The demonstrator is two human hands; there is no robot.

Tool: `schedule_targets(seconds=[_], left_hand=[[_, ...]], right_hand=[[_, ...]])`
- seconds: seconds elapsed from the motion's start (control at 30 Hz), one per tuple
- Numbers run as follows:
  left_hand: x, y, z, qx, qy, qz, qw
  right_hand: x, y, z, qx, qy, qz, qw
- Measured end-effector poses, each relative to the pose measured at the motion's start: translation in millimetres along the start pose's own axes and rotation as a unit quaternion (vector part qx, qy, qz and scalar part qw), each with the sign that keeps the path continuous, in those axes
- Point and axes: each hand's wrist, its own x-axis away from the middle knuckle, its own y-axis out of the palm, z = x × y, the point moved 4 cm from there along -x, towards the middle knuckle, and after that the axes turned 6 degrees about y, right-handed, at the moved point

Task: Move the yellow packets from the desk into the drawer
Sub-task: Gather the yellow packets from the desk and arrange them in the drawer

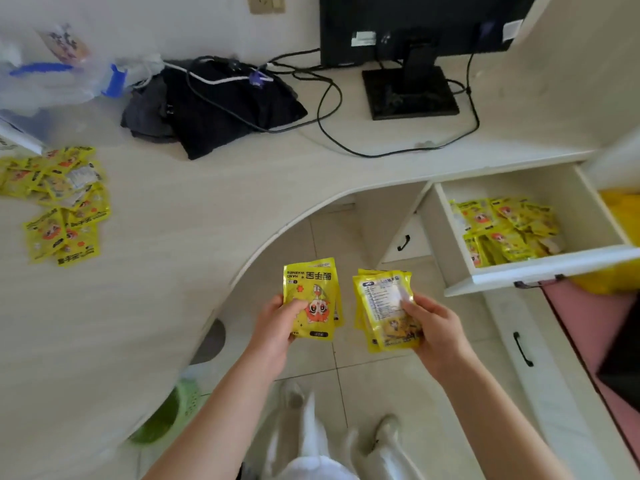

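The bare left hand (277, 323) grips a small stack of glossy yellow foil packets (311, 299), printed face up, over the tiled floor; just to its right the bare right hand (438, 327) pinches a thicker yellow packet stack (386, 311), label side up. Up and right of the right hand stands the open white drawer (540, 268), holding yellow packets (509, 230). Far left of the left hand, a loose yellow packet pile (60, 202) lies on the pale curved desk (173, 237).

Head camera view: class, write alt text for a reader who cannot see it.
Both hands hold stacks of glossy yellow hand-warmer packets, left hand and right hand, above a tiled floor. More yellow packets lie on the pale curved desk; others fill the open white drawer.
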Motion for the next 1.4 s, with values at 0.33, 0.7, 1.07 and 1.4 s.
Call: schedule_targets(seconds=[0.33, 0.7, 1.07, 1.4], left_hand=[[56, 172, -74, -0.022, -0.028, -0.033, 0.999], [62, 317, -93, -0.034, -0.051, -0.088, 0.994], [-19, 421, -51, -0.023, -0.081, -0.088, 0.993], [-81, 495, -28, 0.011, -0.105, -0.069, 0.992]], right_hand=[[26, -191, -18, -0.052, 0.0, 0.069, 0.996], [15, -314, -72, -0.101, -0.016, 0.123, 0.987], [-68, -350, -175, -0.094, -0.032, 0.166, 0.981], [-143, -383, -262, -0.039, -0.006, 0.221, 0.974]])
